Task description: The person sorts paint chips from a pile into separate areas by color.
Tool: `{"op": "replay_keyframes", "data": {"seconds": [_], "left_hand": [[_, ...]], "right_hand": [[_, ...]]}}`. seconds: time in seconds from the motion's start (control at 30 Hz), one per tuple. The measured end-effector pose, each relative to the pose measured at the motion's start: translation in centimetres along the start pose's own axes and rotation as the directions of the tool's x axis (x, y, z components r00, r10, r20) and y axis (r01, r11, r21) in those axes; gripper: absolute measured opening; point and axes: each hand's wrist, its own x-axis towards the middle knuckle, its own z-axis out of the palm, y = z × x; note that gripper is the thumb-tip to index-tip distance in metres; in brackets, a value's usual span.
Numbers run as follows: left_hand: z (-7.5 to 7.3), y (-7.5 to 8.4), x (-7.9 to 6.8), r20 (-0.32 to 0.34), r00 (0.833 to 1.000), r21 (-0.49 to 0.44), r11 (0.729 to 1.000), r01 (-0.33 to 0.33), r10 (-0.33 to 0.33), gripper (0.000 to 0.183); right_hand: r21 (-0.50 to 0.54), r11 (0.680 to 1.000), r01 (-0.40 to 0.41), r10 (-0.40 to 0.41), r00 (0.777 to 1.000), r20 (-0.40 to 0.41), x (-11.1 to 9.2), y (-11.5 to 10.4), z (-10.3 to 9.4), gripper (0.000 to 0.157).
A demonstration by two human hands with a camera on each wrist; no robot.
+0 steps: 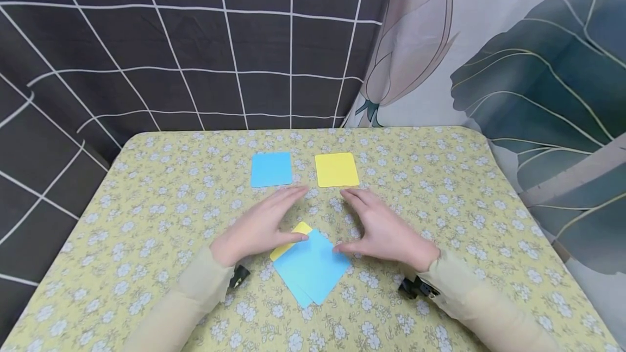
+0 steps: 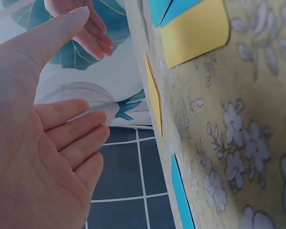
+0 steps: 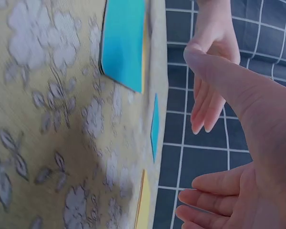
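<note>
In the head view a small overlapping pile of square cards lies near the front middle of the table, with blue cards (image 1: 308, 270) on top and a yellow card (image 1: 300, 228) showing beneath. My left hand (image 1: 261, 227) hovers at the pile's left, fingers extended and thumb over its edge. Opposite it, my right hand (image 1: 386, 227) has its thumb near the pile's right corner. Both palms face each other, and both wrist views show them holding nothing. Farther back lie a single blue card (image 1: 271, 169) and, right of it, a yellow card (image 1: 337, 169).
A yellow floral tablecloth (image 1: 161, 243) covers the table. Behind it hangs a dark cloth with a white grid (image 1: 259, 42), and at the right a curtain with large leaves (image 1: 548, 80). Dark wrist straps (image 1: 418, 288) sit at the sleeves.
</note>
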Motion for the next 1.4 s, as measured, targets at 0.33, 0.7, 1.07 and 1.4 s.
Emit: {"op": "replay_keyframes", "data": {"seconds": [0.33, 0.7, 1.07, 1.4], "left_hand": [[1.0, 0.5, -1.1, 0.07, 0.996, -0.014, 0.999, -0.05, 0.051, 0.09], [1.9, 0.8, -1.6, 0.199, 0.971, -0.022, 0.992, -0.127, 0.129, 0.11], [2.3, 1.1, -1.7, 0.27, 0.957, -0.037, 0.994, -0.101, 0.107, 0.104], [2.6, 1.4, -1.6, 0.206, 0.976, 0.026, 0.996, -0.083, 0.076, 0.102]], "right_hand": [[-0.011, 1.0, 0.004, -0.004, 0.999, 0.033, -1.1, -0.9, 1.1, 0.12], [0.015, 1.0, 0.027, -0.028, 0.995, 0.099, -2.3, -2.1, 2.5, 0.119], [0.068, 0.997, 0.039, -0.046, 0.994, 0.1, -2.8, -2.3, 3.3, 0.116], [0.031, 0.998, 0.049, -0.051, 0.995, 0.08, -2.7, -2.8, 3.9, 0.119]]}}
